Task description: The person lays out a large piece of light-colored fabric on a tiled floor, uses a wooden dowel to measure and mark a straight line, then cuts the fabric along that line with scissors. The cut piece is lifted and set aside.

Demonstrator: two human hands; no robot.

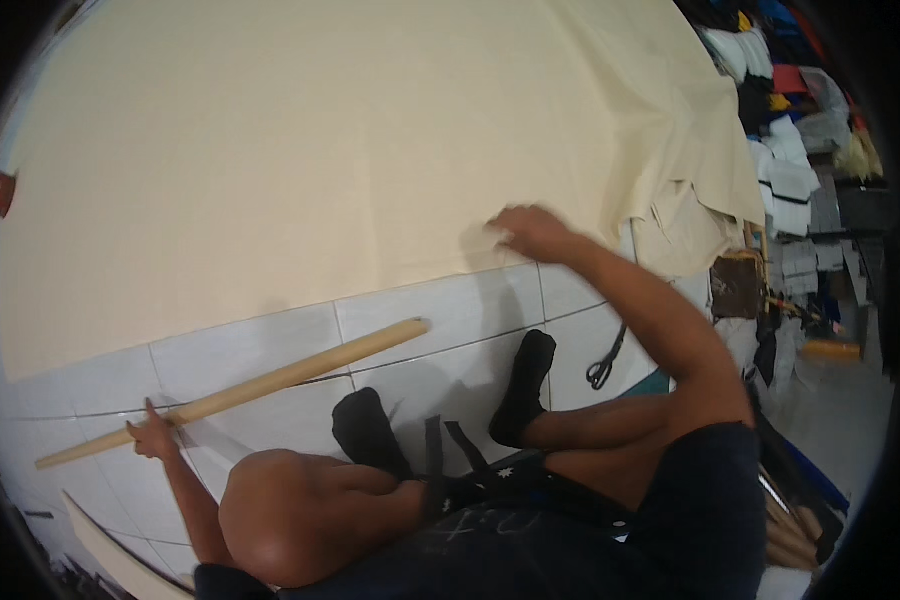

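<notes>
A wide sheet of cream fabric [300,150] covers most of the floor before me. Along its near edge lies a long, slim tan roll or tube [290,378], slanting up to the right. My left hand [154,434] rests across the roll toward its left end, with thumb and forefinger spread apart. Over the fabric's near edge is my right hand [535,234], slightly blurred, its fingers loosely bent and apart; I see nothing in them. Black-handled scissors [604,366] lie on the tiles, right of my right foot.
White floor tiles [240,335] run between the fabric and my black-socked feet [367,425]. A red-brown round object [1,194] sits at the fabric's far-left edge. Bunched fabric folds [685,225] lie at the right, beside piled white bundles [790,180]. A pale curved strip [110,548] lies lower left.
</notes>
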